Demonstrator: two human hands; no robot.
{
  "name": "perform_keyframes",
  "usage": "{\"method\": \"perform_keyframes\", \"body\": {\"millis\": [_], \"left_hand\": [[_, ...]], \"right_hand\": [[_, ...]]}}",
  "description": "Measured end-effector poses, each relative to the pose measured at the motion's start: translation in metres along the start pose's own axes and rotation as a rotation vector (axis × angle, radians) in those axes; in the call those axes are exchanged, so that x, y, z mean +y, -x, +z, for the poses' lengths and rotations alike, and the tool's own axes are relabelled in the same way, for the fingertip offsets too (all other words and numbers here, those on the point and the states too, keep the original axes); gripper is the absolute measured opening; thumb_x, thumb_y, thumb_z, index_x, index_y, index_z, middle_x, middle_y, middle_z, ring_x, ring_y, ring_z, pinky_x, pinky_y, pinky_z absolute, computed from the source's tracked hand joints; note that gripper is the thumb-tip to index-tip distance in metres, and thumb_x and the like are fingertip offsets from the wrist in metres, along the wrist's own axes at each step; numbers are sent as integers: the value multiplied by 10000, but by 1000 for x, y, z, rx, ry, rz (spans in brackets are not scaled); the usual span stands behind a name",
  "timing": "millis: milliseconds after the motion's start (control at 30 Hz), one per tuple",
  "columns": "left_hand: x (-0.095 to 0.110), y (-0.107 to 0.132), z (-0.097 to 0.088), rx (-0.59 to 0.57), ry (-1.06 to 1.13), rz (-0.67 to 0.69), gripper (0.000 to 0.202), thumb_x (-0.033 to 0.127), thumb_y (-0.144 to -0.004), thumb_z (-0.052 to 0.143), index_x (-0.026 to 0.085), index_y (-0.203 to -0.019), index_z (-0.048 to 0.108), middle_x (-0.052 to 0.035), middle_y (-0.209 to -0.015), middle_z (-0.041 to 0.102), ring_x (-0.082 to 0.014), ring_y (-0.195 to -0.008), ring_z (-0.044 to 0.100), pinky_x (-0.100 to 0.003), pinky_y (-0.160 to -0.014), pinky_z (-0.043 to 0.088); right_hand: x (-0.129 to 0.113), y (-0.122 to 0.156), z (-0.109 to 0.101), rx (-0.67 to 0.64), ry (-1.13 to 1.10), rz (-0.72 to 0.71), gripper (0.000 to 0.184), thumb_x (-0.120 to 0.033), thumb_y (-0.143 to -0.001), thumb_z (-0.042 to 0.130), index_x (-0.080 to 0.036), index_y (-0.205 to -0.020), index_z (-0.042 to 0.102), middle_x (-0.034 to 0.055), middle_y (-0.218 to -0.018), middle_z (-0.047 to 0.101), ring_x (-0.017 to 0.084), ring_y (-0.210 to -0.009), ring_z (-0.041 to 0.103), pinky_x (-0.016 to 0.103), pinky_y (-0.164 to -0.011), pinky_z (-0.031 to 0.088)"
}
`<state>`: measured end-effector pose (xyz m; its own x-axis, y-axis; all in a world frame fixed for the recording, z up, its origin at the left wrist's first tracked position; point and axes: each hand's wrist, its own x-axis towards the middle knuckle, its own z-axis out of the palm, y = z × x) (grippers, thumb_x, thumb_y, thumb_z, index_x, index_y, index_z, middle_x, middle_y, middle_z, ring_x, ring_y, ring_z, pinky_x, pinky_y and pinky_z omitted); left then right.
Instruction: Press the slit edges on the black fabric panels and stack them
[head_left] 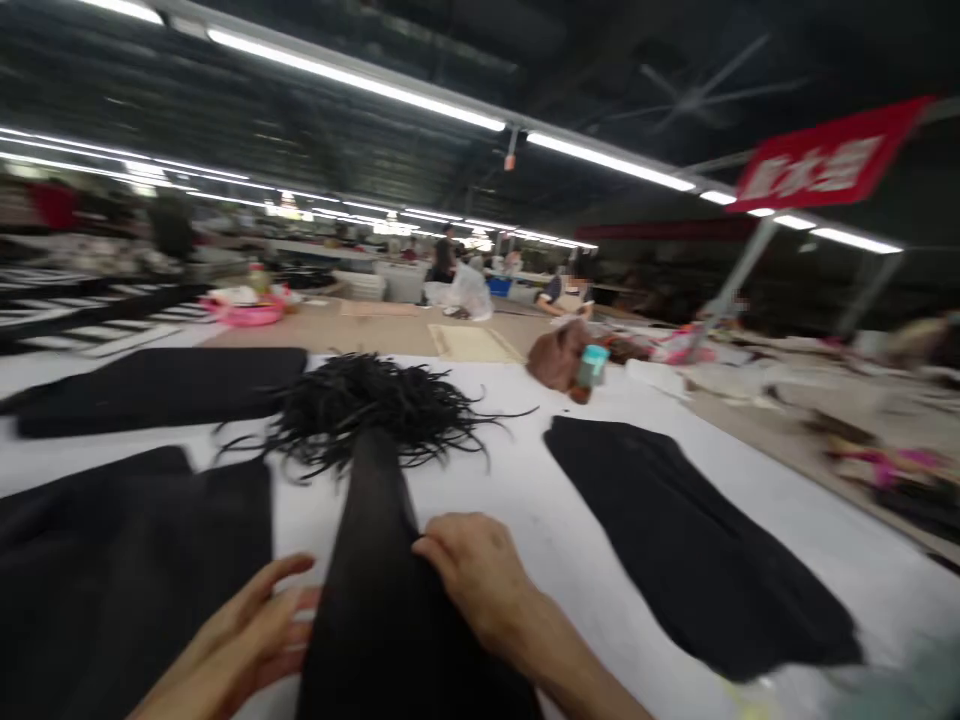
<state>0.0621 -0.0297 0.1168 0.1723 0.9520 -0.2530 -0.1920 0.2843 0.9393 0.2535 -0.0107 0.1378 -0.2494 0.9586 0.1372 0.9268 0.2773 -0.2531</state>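
A long black fabric piece [382, 590] lies in front of me on the white table [517, 480], running away from me. My right hand [472, 570] grips its right edge with the fingers curled onto the cloth. My left hand [247, 640] rests at its left edge, fingers stretched out and apart, touching the cloth's side. A tangle of black cords [375, 405] lies just beyond the fabric's far end.
Other black fabric pieces lie to the right [697, 540], at the near left [127, 570] and far left [157, 385]. A brown bag with a teal bottle [592, 365] sits further back. People work at distant tables. A red banner [825, 165] hangs overhead.
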Motion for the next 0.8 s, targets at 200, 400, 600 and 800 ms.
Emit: {"method": "perform_keyframes", "body": {"millis": [200, 400, 600, 800], "left_hand": [[-16, 15, -33, 2, -36, -105, 881, 453, -504, 766, 167, -1220, 341, -48, -913, 560, -186, -785, 572, -278, -637, 448], [-38, 2, -41, -159, -74, -145, 756, 309, -487, 727, 140, -1154, 416, -61, -883, 586, -183, -771, 561, -277, -658, 417], [-9, -25, -35, 135, 4, 290, 709, 382, -558, 753, 198, -1179, 466, -93, -1251, 475, -249, -1200, 392, -339, -1000, 317], [-9, -24, -8, 97, 158, 198, 372, 464, -720, 631, 110, -831, 613, -50, -742, 635, -161, -699, 574, -270, -698, 452]], "right_hand": [[8, -4, 8, 9, -157, -17, 307, -316, -917, 389, -206, -640, 462, -24, -682, 560, 142, -654, 509, 264, -610, 311], [1, 1, 16, -6, -140, -48, 308, -336, -927, 350, -216, -654, 429, -27, -673, 529, 142, -625, 499, 271, -591, 308], [-9, 3, 25, 17, -1, -273, 246, -248, -923, 357, -217, -705, 466, -19, -745, 547, 135, -615, 547, 258, -545, 321], [-13, 9, 30, 26, 49, -269, 257, -253, -925, 334, -219, -703, 458, -14, -720, 555, 141, -585, 556, 264, -511, 298]]}}
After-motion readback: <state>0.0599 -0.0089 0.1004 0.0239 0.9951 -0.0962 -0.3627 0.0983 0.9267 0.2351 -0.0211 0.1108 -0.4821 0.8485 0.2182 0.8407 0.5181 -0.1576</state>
